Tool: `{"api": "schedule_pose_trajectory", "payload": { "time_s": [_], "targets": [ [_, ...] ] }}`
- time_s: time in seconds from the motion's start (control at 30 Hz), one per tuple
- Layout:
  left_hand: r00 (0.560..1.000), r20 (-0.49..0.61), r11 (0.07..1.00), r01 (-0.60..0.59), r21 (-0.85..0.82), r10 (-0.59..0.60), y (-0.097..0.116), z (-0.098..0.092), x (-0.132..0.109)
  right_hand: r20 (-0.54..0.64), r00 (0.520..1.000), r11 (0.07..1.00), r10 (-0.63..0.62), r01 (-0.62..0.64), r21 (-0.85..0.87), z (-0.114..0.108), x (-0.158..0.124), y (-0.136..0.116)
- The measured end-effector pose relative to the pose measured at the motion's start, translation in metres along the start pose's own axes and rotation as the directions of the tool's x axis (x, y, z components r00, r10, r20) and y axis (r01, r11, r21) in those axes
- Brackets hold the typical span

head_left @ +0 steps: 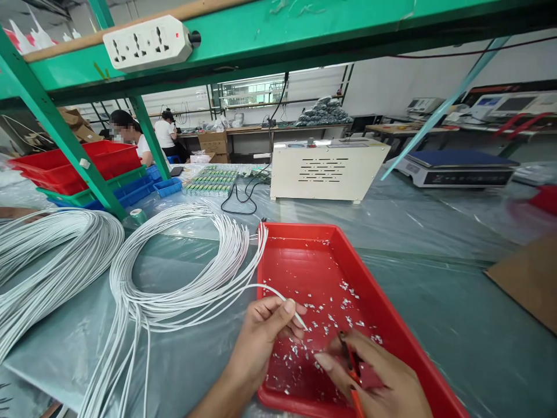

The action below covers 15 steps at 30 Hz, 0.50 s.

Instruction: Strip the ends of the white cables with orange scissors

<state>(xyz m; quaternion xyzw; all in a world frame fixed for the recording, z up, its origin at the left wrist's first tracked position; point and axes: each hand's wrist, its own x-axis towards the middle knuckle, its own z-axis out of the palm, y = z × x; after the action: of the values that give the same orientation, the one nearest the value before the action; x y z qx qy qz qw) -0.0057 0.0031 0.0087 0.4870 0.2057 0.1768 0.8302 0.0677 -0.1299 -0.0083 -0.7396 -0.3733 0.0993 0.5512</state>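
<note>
In the head view, my left hand (263,334) pinches a white cable (270,288) close to its end, with the tip poking out past the thumb. This cable runs back to a coiled bundle of white cables (226,247) on my left. My right hand (387,374), smeared by motion, grips a small hand tool with red handles (355,400), which looks like cutters or pliers. Its jaws sit apart from the cable tip. Both hands are over a red tray (374,278) with small white and silvery scraps scattered on its floor.
A second cable bundle (56,255) lies at far left. Behind the tray stands a cream machine (326,171); a scale (461,168) is to its right. Stacked bins (87,165) stand at back left. A green shelf beam (261,40) with a power strip (148,43) crosses overhead. Two people sit beyond.
</note>
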Motion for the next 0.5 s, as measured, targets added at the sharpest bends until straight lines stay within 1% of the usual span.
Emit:
{"api": "schedule_pose_trajectory", "payload": {
  "time_s": [0.07,0.1,0.17,0.2,0.27,0.3,0.33,0.37,0.4,0.43,0.47,0.5],
  "targets": [
    [0.996,0.013,0.994,0.084,-0.071,-0.084,-0.006,0.003,-0.001,-0.136,0.986,0.995,-0.097,0.095,-0.024,-0.001,0.000,-0.001],
    [0.993,0.025,0.989,0.119,-0.088,-0.117,-0.009,0.005,-0.001,-0.176,0.976,0.991,-0.131,0.127,-0.033,-0.001,-0.001,-0.002],
    [0.986,0.047,0.983,0.163,-0.083,-0.159,-0.013,0.008,-0.002,-0.214,0.961,0.984,-0.174,0.163,-0.066,0.000,-0.003,-0.004],
    [0.983,0.062,0.984,0.173,-0.051,-0.170,-0.015,0.010,-0.003,-0.221,0.957,0.981,-0.189,0.176,-0.078,0.000,-0.004,-0.004],
    [0.982,0.083,0.982,0.160,0.098,-0.168,-0.016,0.011,-0.005,-0.229,0.952,0.979,-0.203,0.192,-0.072,0.000,-0.004,-0.003],
    [0.989,0.070,0.972,0.112,0.209,-0.129,-0.015,0.011,-0.007,-0.230,0.954,0.981,-0.195,0.187,-0.054,-0.001,-0.003,-0.003],
    [0.998,0.053,0.943,0.022,0.333,-0.042,-0.015,0.010,-0.009,-0.229,0.958,0.985,-0.174,0.172,-0.028,-0.003,-0.002,-0.003],
    [0.995,0.051,0.885,-0.102,0.454,0.088,-0.014,0.010,-0.011,-0.226,0.964,0.989,-0.144,0.148,0.002,-0.004,0.000,-0.002],
    [0.969,0.076,0.797,-0.237,0.555,0.235,-0.014,0.009,-0.012,-0.216,0.970,0.992,-0.109,0.119,0.035,-0.005,0.002,-0.002],
    [0.922,0.124,0.695,-0.360,0.623,0.367,-0.013,0.009,-0.014,-0.202,0.976,0.994,-0.075,0.091,0.067,-0.006,0.003,-0.002],
    [0.873,0.189,0.605,-0.453,0.655,0.449,-0.013,0.008,-0.015,-0.186,0.981,0.993,-0.048,0.067,0.097,-0.007,0.005,-0.003],
    [0.846,0.253,0.552,-0.505,0.663,0.470,-0.013,0.008,-0.016,-0.166,0.986,0.991,-0.027,0.048,0.125,-0.008,0.006,-0.003]
  ]
}}
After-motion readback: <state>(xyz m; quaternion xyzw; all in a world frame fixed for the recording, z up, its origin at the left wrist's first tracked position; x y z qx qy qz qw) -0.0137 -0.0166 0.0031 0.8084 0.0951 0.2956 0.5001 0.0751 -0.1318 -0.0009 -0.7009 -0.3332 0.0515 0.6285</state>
